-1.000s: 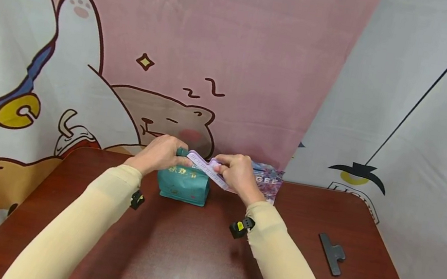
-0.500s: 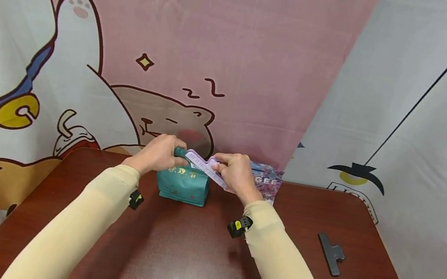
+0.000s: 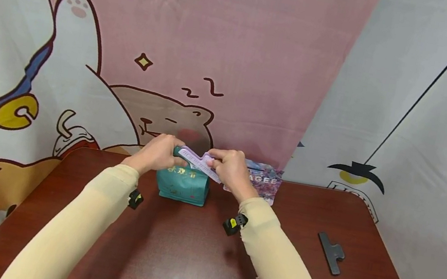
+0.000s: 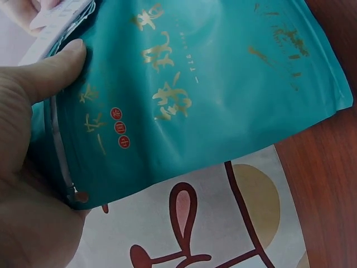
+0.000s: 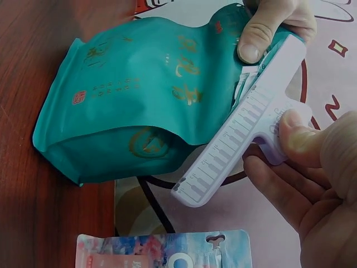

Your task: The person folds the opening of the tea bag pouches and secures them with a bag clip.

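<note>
A teal bag with gold lettering stands on the table's far side. My left hand pinches its top edge, the thumb lying on the front face in the left wrist view. In my right hand is a lilac bag clip printed with piano keys, pinched by its handle between thumb and fingers. The clip slants along the bag's top, its upper end beside the left hand. White edges show at the bag's mouth, near the left thumb. Whether the clip's jaws are around the bag I cannot tell.
Behind the right hand is a pink and blue patterned pouch. A dark grey clip lies on the right of the brown table. A cartoon-printed cloth hangs behind the table's far edge.
My right hand has moved slightly left with the lilac clip, bringing it closer to the left hand. More of the patterned pouch shows. The left hand has barely shifted.
</note>
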Demonstrator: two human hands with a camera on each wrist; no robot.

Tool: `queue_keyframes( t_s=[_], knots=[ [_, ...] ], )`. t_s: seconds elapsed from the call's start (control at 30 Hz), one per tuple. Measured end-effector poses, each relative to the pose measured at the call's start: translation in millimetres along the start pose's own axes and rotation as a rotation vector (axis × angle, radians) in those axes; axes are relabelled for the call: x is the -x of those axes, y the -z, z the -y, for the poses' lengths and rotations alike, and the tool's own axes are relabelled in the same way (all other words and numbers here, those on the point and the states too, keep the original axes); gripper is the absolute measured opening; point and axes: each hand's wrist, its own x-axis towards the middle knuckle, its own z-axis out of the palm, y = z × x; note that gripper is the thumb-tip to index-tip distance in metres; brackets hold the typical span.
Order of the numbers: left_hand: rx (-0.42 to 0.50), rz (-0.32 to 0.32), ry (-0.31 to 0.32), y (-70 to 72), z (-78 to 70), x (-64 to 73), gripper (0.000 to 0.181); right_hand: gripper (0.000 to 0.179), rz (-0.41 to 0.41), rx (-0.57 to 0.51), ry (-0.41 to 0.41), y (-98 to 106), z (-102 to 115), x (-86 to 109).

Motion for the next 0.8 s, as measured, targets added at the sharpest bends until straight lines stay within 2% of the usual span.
queue_keyframes(
  t_s=[0.3,0.5,0.8],
  knots=[
    [0.021,-0.009,0.007,1.0,0.1,2.2,0.016,0.017,0.017,-0.009,-0.026,1,7,-0.6],
    [0.054,0.001,0.034,5.7,-1.0,3.7,0.017,0.018,0.031,-0.009,-0.036,2,6,-0.8],
    [0.117,-0.029,0.01,14.2,7.0,10.3,0.017,0.017,0.021,-0.015,-0.032,1,6,-0.7]
  ],
)
